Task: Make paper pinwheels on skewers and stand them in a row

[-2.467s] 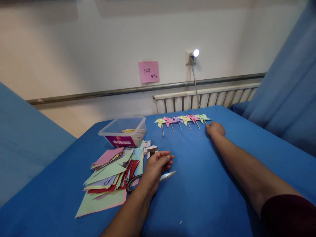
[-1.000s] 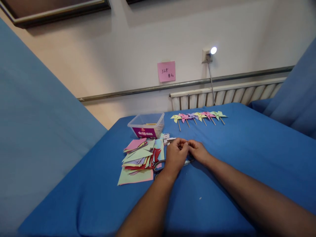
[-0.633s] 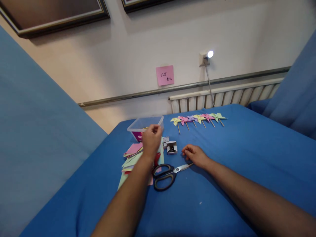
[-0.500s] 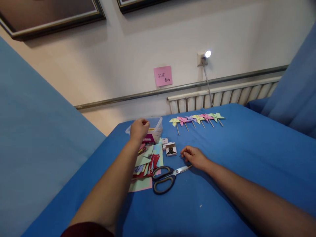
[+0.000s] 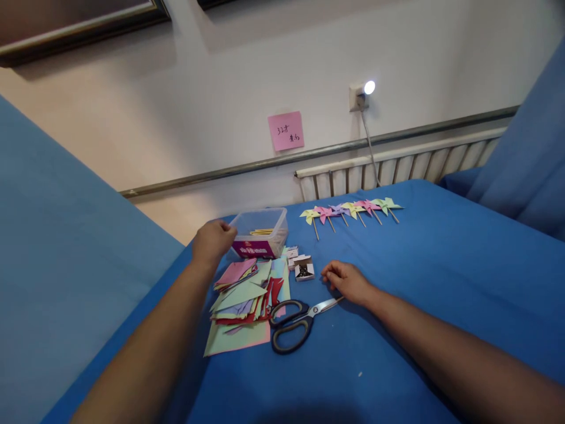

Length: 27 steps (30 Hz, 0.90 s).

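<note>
— Our left hand (image 5: 212, 240) sits at the near-left corner of the clear plastic box (image 5: 260, 231), fingers curled against its wall; we cannot tell whether they grip it or merely touch it, since the fingertips are hidden behind the knuckles

— And our right hand (image 5: 347, 280)?

— It rests on the blue cloth (image 5: 441, 259), fingers bent loosely inward, just beside the blade tip of the scissors (image 5: 295, 318). Whether anything is pinched between finger and thumb is too small for us to make out

— What can we see in the box?

— Thin yellowish sticks, blurred through the plastic; the purple label is unreadable. Near it lies the pile of coloured paper pieces (image 5: 243, 297), its lower sheets covered by the upper ones, and a small open white box (image 5: 304, 270) with dark contents we cannot identify

— Farther back?

— A row of paper pinwheels (image 5: 348, 209) on sticks, well apart from both hands
</note>
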### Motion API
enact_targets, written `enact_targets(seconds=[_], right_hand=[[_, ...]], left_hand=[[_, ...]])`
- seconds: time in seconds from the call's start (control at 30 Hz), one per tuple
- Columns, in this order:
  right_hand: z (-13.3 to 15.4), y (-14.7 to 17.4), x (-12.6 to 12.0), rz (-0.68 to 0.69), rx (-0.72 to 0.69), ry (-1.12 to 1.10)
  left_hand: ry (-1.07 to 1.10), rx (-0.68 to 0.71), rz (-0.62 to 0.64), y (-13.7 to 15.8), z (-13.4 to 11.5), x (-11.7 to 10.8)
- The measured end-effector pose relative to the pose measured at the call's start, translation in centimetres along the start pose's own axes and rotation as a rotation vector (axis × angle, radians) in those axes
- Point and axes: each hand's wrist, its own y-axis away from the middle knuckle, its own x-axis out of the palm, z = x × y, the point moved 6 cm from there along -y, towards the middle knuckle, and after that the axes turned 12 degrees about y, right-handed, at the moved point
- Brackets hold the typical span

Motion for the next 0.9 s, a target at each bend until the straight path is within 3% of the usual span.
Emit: enact_targets(seconds=[0.17,0.3,0.43,0.6,0.67,0.73,0.9], right_hand=[[0.6,0.3,-0.2,-0.022,-0.006,0.050],[0.9,0.6,-0.5,-0.025,-0.011,0.068],[0.8,0.6,-0.4,-0.009,-0.010,0.080],[0.5,0.4,-0.3,-0.009,-0.015,0.063],[0.4,0.3,-0.2,-0.023,-0.005,0.056],[0.5,0.2,-0.3,-0.067,0.008,0.009],[1.8,0.5,-1.3,-0.165,-0.016,-0.236]], left_hand=[[-0.060,-0.100,0.440,4.7,3.6,3.5],[0.040,-0.118,0.539,6.8,4.1,5.1],[0.027,-0.100,0.467,7.1,3.6,4.2],[0.125,-0.132,0.156,7.3,3.5,0.5],[0.330,-0.158,0.034,8.1,2.9,-0.7],[0.723,-0.209,-0.030,9.2,1.5,-1.0],[1.587,-0.406,0.136,12.4,-5.6,2.1]])
